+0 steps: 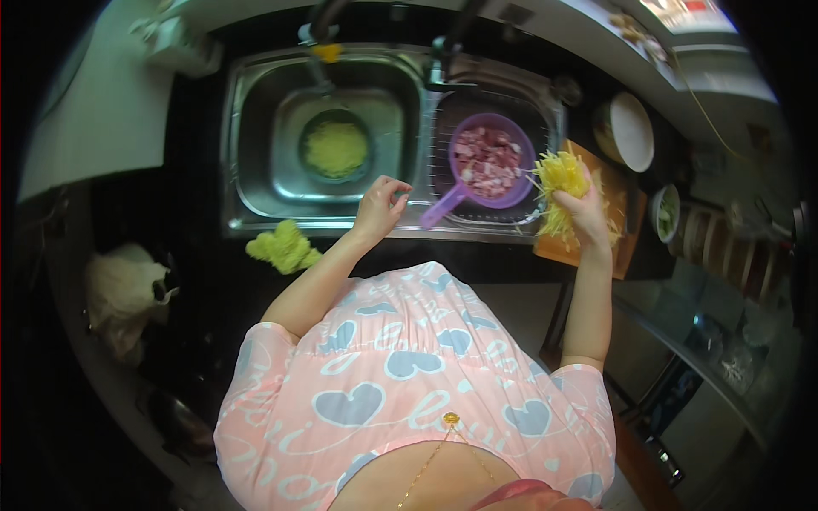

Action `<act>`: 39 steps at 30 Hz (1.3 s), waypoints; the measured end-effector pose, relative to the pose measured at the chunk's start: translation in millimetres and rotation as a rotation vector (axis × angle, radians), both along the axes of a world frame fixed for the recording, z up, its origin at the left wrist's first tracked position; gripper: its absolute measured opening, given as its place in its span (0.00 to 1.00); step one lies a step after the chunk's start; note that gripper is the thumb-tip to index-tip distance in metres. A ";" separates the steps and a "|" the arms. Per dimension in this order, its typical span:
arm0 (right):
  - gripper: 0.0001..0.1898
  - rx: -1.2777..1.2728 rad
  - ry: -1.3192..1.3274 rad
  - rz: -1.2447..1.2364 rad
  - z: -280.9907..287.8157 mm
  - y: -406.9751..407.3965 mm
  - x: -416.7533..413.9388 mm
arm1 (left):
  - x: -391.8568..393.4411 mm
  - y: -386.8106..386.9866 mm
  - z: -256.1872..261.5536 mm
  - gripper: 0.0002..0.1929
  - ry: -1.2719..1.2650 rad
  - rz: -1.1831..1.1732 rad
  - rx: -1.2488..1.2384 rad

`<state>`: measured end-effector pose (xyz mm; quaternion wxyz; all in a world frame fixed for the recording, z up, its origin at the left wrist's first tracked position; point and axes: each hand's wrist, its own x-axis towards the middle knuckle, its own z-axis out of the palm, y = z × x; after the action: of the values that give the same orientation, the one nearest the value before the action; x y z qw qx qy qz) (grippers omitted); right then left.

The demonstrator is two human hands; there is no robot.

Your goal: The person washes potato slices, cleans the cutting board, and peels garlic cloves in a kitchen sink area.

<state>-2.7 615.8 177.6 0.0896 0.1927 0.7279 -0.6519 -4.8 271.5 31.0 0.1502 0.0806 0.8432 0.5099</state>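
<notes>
My right hand point(586, 214) grips a bunch of thin yellow shreds point(562, 175), which look like potato, above a wooden cutting board point(555, 250). More shreds lie on the board beneath it. Loosely bent, my left hand point(381, 205) hovers over the front rim of the double steel sink point(332, 223), with nothing visible in its fingers. A round bowl point(311, 167) of pale yellow shreds point(337, 148) sits in the left basin. Over the right basin, a purple handled colander point(447, 203) holds chopped pink meat point(487, 160) on a wire rack point(441, 115).
A bunched yellow-green cloth point(284, 248) lies on the dark counter left of my left forearm. Two faucets point(317, 35) point(441, 64) rise behind the sink. At right stand a large pale bowl point(629, 133) and a small bowl with green pieces point(666, 214). A plastic bag point(124, 294) is at far left.
</notes>
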 end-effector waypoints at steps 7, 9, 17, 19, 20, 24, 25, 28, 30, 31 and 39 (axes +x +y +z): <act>0.32 -0.320 -0.073 0.383 -92.7 -210.8 -90.1 | 25.2 -137.4 -4.5 0.07 0.127 0.326 -0.171; 0.30 -0.294 -0.121 0.446 -155.8 -255.2 -115.6 | 37.5 -170.2 -18.3 0.08 0.226 0.317 -0.231; 0.36 0.613 0.024 0.575 -333.1 -355.3 -150.9 | 44.4 -199.8 -27.6 0.12 0.446 0.178 -0.320; 0.40 0.684 -0.029 0.651 -329.3 -367.0 -142.1 | 47.8 -201.2 -32.7 0.13 0.428 0.186 -0.318; 0.40 0.799 0.052 0.661 -331.0 -372.8 -133.7 | 45.6 -201.7 -32.5 0.13 0.432 0.180 -0.311; 0.43 0.888 -0.037 0.813 -326.5 -378.8 -121.5 | 43.4 -202.5 -34.7 0.14 0.405 0.157 -0.308; 0.43 0.897 -0.055 0.836 -328.1 -378.6 -122.5 | 42.1 -203.2 -35.8 0.14 0.403 0.147 -0.307; 0.43 0.899 -0.063 0.838 -324.8 -378.2 -128.6 | 40.7 -202.9 -37.9 0.14 0.424 0.137 -0.308; 0.39 1.014 0.061 0.827 -310.7 -379.5 -125.3 | 41.2 -202.3 -37.9 0.14 0.414 0.137 -0.323; 0.38 1.072 0.126 0.820 -303.4 -378.9 -121.9 | 41.8 -201.7 -37.5 0.14 0.411 0.139 -0.330; 0.21 0.890 0.165 0.964 -297.6 -354.8 -99.9 | 42.1 -194.4 -33.1 0.12 0.442 0.172 -0.359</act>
<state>-102.6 261.0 -120.0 0.2270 -0.1868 0.9370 -0.1885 37.2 77.1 -2.1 -0.0691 0.0904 0.9358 0.3336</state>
